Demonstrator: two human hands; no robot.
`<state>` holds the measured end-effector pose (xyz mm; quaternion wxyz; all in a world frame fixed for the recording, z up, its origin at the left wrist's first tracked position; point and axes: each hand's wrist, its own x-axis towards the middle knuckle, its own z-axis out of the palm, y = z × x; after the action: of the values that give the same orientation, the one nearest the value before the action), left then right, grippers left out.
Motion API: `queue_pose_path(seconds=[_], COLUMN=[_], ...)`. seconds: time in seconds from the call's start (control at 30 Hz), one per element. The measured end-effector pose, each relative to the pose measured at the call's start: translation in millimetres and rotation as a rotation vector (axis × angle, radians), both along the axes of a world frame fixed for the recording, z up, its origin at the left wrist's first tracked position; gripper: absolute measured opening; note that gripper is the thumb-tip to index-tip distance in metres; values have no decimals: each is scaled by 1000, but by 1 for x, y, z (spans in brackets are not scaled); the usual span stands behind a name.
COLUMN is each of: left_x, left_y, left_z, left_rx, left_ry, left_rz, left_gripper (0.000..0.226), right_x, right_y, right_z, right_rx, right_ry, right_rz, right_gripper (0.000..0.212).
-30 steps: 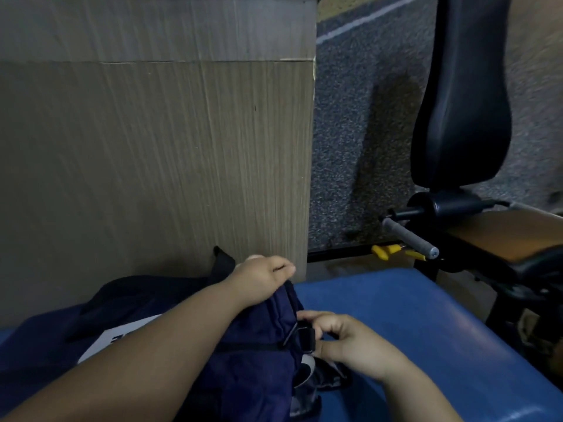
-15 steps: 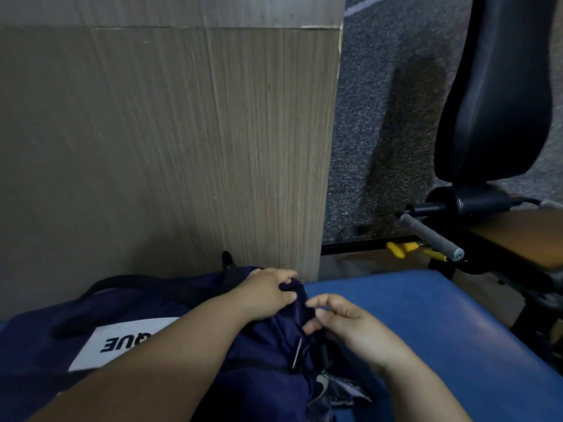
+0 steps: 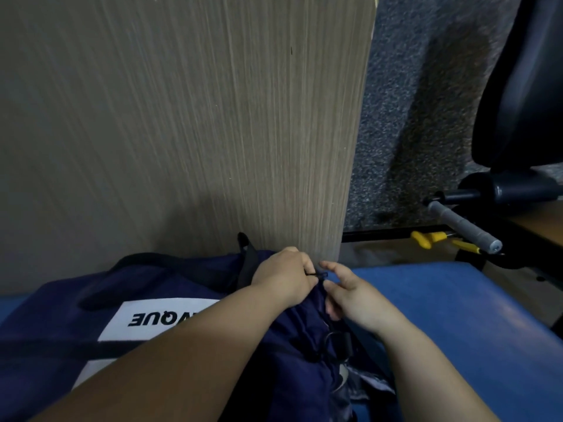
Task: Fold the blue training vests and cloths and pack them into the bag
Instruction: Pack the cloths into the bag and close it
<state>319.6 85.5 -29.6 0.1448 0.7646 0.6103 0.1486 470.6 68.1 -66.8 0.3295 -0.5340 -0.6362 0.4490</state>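
Wood-grain panelling (image 3: 182,117) filled the view from 9 to 12 o'clock, with grey carpet (image 3: 405,102) beyond its edge at 1 o'clock. One blue padded surface (image 3: 463,318) ran along the bottom. We counted one navy bag (image 3: 146,284), lying on that surface from 6 to 8 o'clock and touching the foot of the panel. It was dark blue cloth, creased and bunched at its right end. It bore one white label (image 3: 164,318) with black letters that read upside down to us. One black carry loop (image 3: 137,259) arched over its far side, and one black strap (image 3: 247,260) stood up near 6 o'clock.

Two bare hands met at the bag's bunched end. Our left hand (image 3: 283,277) had its fingers curled tight, gripping the gathered cloth, with a small dark cord (image 3: 318,274) at its fingertips. Our right hand (image 3: 350,295) sat just beside it, fingers half curled and touching the cloth. Whether it pinched anything we could not tell.

At 3 o'clock stood one black padded seat back (image 3: 524,86), one grey handle (image 3: 463,228) and one yellow-handled tool (image 3: 426,239).
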Motion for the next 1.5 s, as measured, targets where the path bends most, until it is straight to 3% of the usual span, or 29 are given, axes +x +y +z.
queue_pose_path(seconds=[0.13, 0.53, 0.63, 0.73, 0.8, 0.9, 1.1, 1.17, 1.37, 1.5], left_x=[-1, -18, -20, -21, -20, -21, -23, -22, -17, -16], left_y=[-12, -37, -42, -50, -55, -56, -55, -56, -66, -75], left_z=[-6, 20, 30, 40, 45, 45, 43, 44, 52, 63], left_rx=[131, 193, 218, 236, 223, 210, 197, 186, 166, 150], left_ry=[-203, -678, -705, -732, -699, -737, -779, -768, -640, -536], left_rz=[-1, -10, -45, -99, -156, -161, -140, -146, -234, -325], left_gripper=[13, 8, 4, 3, 1, 5, 5, 7, 5, 5], right_x=[-8, -12, -15, -15, -12, -12, 6, 7, -2, -7], right_y=[3, -1, -7, -6, -8, -5, -14, -17, -9, -5], right_z=[-2, 12, 17, 18, 16, 14, 32, 31, 18, 7], right_rx=[106, 590, 574, 399, 461, 405, 245, 286, 504, 437], right_ry=[-105, -259, -193, 18, -62, -107, 288, 203, -32, -133], right_rz=[-23, 52, 31, -48, -95, -111, 236, 284, -26, -160], right_gripper=[33, 33, 24, 17, 28, 23, 39, 38, 19, 26])
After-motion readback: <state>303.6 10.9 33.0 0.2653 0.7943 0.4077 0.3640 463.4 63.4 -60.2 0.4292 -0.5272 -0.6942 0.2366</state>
